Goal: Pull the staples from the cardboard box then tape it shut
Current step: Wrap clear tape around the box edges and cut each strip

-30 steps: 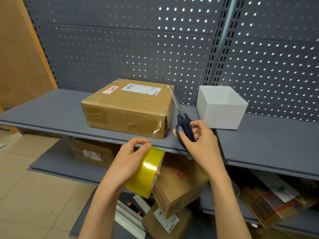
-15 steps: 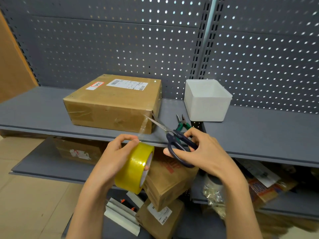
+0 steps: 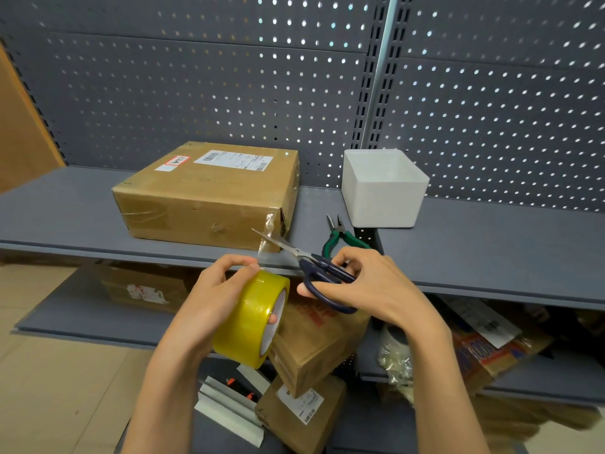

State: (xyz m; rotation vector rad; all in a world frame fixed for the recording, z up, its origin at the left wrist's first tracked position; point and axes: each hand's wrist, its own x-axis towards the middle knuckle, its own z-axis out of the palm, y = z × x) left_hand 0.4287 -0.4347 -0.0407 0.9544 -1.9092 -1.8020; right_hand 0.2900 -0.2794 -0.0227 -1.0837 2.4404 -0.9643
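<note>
Brown cardboard box [image 3: 209,194] flat on the gray shelf [image 3: 491,250], at about 11 o'clock from the hands, flaps closed. Clear strip of tape [image 3: 269,237] running from its near right corner down to the yellow tape roll [image 3: 252,319]. Left hand [image 3: 216,299] wrapped tight around the roll, thumb on top. Right hand [image 3: 373,286] gripping the blue scissors [image 3: 307,267], blades apart around the strip, maybe touching it. Green pliers [image 3: 340,237] on the shelf at 12 o'clock from the right hand. White bin [image 3: 383,191] at 3 o'clock from the box.
</note>
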